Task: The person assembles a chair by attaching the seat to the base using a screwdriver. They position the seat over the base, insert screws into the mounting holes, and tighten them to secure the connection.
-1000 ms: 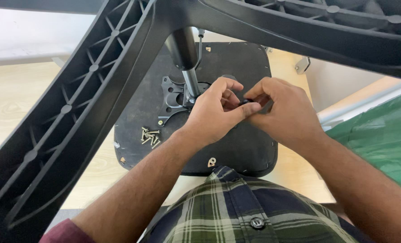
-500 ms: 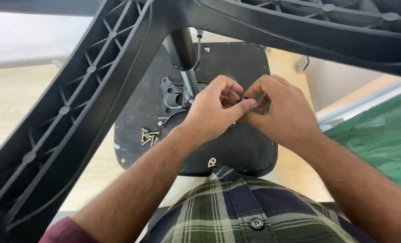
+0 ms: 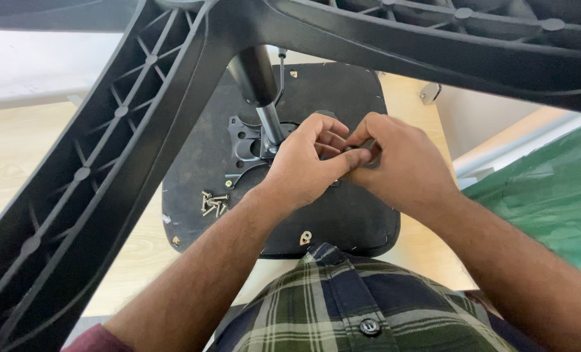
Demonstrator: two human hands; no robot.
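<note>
An upturned office chair lies in front of me, its black seat underside (image 3: 316, 215) facing up. A metal mounting plate (image 3: 245, 146) with the gas cylinder (image 3: 258, 88) rises from it to the black star base (image 3: 101, 163) close to the camera. My left hand (image 3: 307, 166) and my right hand (image 3: 398, 163) meet over the seat, right of the cylinder. Their fingertips pinch a small dark part (image 3: 363, 155) together; the fingers mostly hide it.
Several loose silver screws (image 3: 213, 203) lie on the seat underside left of my hands. Light wooden floor (image 3: 17, 163) surrounds the chair. A green sheet (image 3: 551, 195) lies at the right. My plaid shirt (image 3: 355, 306) fills the bottom edge.
Both hands stay together over the seat; the fingers shift slightly around the small part. Nothing else has moved.
</note>
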